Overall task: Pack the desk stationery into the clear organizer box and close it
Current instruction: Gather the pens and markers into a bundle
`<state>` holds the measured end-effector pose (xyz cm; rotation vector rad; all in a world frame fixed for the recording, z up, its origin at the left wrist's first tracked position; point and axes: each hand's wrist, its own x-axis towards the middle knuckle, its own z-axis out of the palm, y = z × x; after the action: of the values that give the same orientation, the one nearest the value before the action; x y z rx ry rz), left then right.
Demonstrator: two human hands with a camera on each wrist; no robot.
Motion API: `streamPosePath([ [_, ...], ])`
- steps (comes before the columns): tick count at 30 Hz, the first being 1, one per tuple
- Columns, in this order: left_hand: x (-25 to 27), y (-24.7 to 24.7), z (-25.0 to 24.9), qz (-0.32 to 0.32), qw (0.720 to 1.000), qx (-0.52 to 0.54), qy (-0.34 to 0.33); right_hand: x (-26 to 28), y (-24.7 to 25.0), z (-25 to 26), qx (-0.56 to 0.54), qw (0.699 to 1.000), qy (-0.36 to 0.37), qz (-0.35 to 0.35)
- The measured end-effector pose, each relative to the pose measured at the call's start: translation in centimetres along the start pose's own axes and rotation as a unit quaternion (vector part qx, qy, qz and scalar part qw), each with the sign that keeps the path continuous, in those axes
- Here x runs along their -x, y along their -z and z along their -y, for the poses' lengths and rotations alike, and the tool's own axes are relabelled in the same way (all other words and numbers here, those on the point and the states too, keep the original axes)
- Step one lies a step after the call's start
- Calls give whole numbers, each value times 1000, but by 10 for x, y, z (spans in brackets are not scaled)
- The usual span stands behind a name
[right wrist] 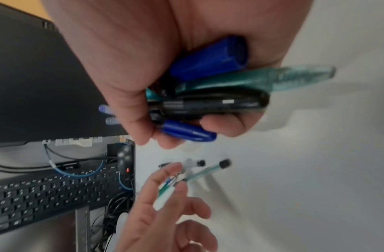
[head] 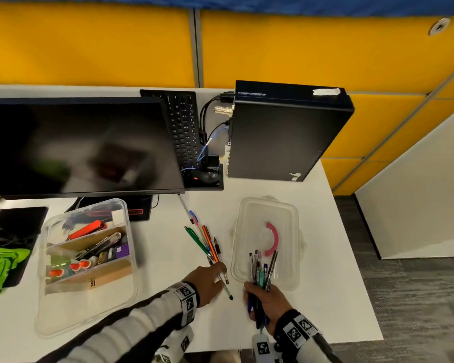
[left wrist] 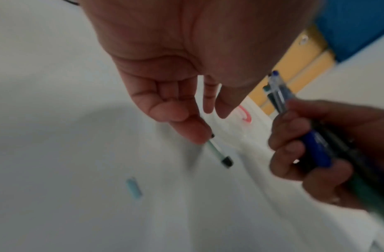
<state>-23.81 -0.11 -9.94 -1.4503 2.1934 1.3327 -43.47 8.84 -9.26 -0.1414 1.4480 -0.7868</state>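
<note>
The clear organizer box (head: 87, 260) stands open at the left of the desk, its compartments holding staplers, clips and other stationery. Its clear lid (head: 266, 239) with a pink handle lies to the right. Between them lie several loose pens (head: 207, 244). My left hand (head: 219, 272) rests its fingertips on their near ends; in the left wrist view a fingertip (left wrist: 195, 134) touches a green pen (left wrist: 219, 153). My right hand (head: 262, 297) grips a bundle of pens (head: 261, 268) upright over the lid's near edge, with blue, teal and black barrels (right wrist: 208, 102) showing in the fist.
A dark monitor (head: 76, 145) stands behind the box, with a keyboard (head: 182, 129), mouse (head: 205, 176) and cables beside it. A black computer case (head: 281, 132) lies behind the lid. Green cloth (head: 3, 265) sits at the far left. The desk's right edge (head: 351, 258) is near.
</note>
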Motion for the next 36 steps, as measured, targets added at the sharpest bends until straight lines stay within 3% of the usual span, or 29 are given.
streamPosePath([
  [3, -10, -3, 7, -8, 996, -84, 4, 1, 7, 0, -19, 1000, -9, -2],
  [10, -2, 0, 23, -19, 992, -115, 51, 0, 6, 0, -42, 997, -54, 39],
  [13, 6, 8, 24, -29, 996, -78, 23, -1, -1, 3, -55, 995, -54, 57],
  [16, 15, 17, 8, -38, 998, 25, -32, -4, -7, 6, -62, 994, -48, 74],
  [20, 19, 20, -15, -59, 979, 172, -90, -5, -16, 6, -57, 995, -41, 76],
  [23, 19, 22, -26, -88, 970, 199, -109, -1, -23, 8, -47, 995, -42, 76],
  [26, 15, 26, -22, -176, 967, 50, -176, 6, -26, 9, -72, 992, -63, 82],
  [30, 14, 19, -16, -165, 923, -200, -283, 10, -30, 11, -93, 988, -92, 83],
  [34, 24, 11, -16, -151, 907, -216, -328, 9, -29, 14, -172, 975, -99, 102],
  [36, 29, 12, -18, -158, 909, -219, -318, 8, -25, 16, -197, 969, -89, 119],
])
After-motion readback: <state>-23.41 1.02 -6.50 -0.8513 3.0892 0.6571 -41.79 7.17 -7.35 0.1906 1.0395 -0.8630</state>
